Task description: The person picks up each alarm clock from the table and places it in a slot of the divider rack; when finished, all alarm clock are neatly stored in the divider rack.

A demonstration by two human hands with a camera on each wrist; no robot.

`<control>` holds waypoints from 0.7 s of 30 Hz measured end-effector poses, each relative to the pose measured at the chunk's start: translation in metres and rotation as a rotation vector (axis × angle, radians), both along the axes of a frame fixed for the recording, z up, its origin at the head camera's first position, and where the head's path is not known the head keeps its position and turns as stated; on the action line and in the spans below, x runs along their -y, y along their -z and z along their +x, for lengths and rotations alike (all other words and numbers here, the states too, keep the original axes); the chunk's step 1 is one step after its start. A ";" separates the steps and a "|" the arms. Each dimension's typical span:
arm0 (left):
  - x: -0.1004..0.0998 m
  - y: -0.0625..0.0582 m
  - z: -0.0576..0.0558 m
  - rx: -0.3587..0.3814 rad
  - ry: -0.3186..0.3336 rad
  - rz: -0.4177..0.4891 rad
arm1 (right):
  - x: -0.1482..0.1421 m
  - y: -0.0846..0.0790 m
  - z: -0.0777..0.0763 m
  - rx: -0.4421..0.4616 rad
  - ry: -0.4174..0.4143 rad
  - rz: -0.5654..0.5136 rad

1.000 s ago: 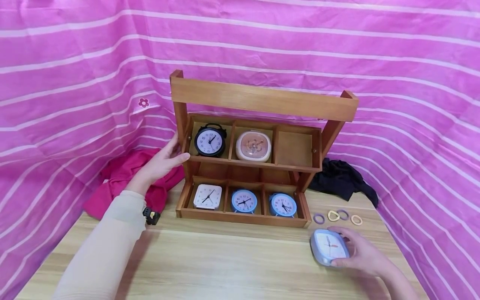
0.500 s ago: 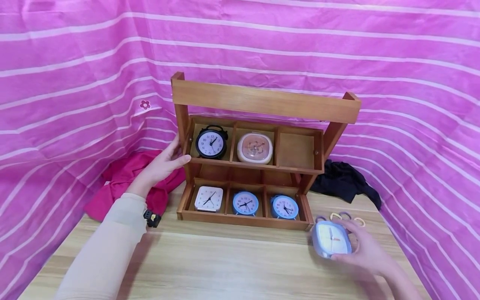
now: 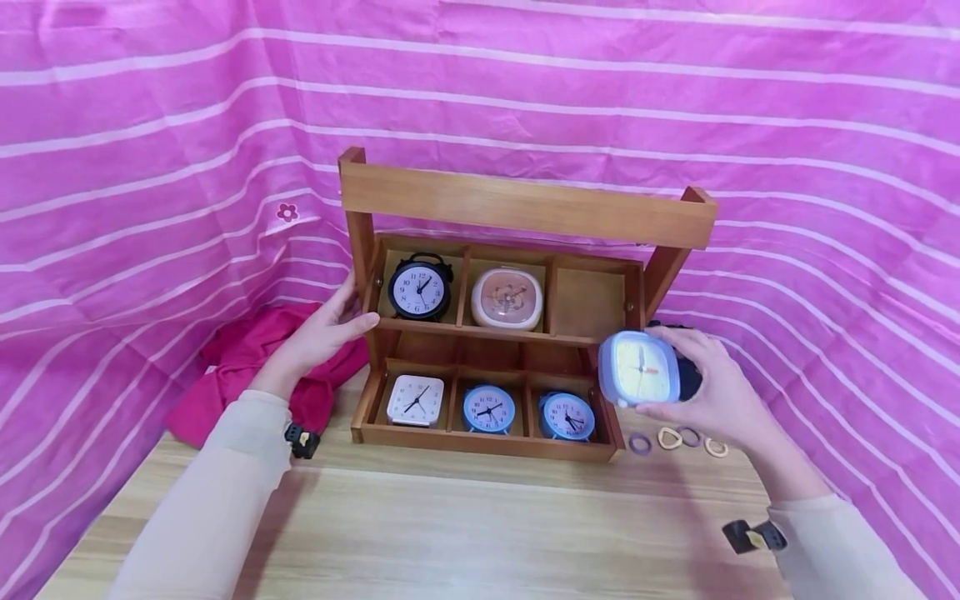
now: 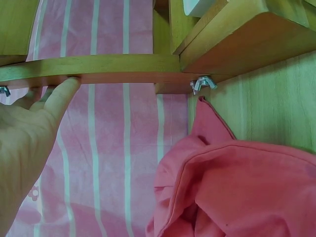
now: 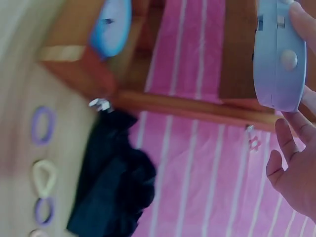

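A two-tier wooden display rack (image 3: 525, 200) stands on the table, with three compartments per tier. My left hand (image 3: 318, 333) touches its left side post with extended fingers, the thumb at the upper tier's corner. In the left wrist view, fingertips meet the post's edge. My right hand (image 3: 716, 392) pinches a light-blue square alarm clock (image 3: 637, 371) by its side, raised before the rack's right end, dial facing me. The upper tier holds a black twin-bell clock (image 3: 420, 288) and a pink-faced clock (image 3: 507, 298); its right compartment is bare. Below sit a white square clock (image 3: 416, 400) and two blue round clocks (image 3: 489, 409).
A red cloth (image 3: 262, 358) lies left of the rack, and a black cloth (image 5: 116, 173) is at its right, partly hidden by my right hand in the head view. Several purple and cream rings (image 3: 670, 438) lie on the table (image 3: 450, 533) at right. A pink striped curtain (image 3: 480, 92) surrounds the table.
My right hand has raised the light-blue alarm clock from near the tabletop, up and slightly left, toward the rack's right end. The left hand stays at the post.
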State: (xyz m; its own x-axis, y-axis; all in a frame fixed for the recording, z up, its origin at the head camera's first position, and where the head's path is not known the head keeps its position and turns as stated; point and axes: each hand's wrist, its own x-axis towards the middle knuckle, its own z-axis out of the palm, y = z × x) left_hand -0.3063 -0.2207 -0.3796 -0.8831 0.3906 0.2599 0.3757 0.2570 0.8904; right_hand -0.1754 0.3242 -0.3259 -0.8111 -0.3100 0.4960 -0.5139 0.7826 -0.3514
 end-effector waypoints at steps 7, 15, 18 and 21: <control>-0.001 -0.002 0.001 -0.001 0.002 -0.006 | 0.016 -0.020 -0.026 -0.026 -0.010 -0.013; 0.001 -0.002 0.001 0.006 -0.003 -0.013 | 0.043 -0.036 -0.059 -0.042 0.062 -0.042; 0.001 -0.002 0.002 0.016 -0.013 -0.025 | 0.051 -0.038 -0.067 -0.019 0.077 -0.020; 0.001 -0.002 0.003 0.018 -0.016 -0.025 | 0.057 -0.039 -0.073 0.023 0.099 0.021</control>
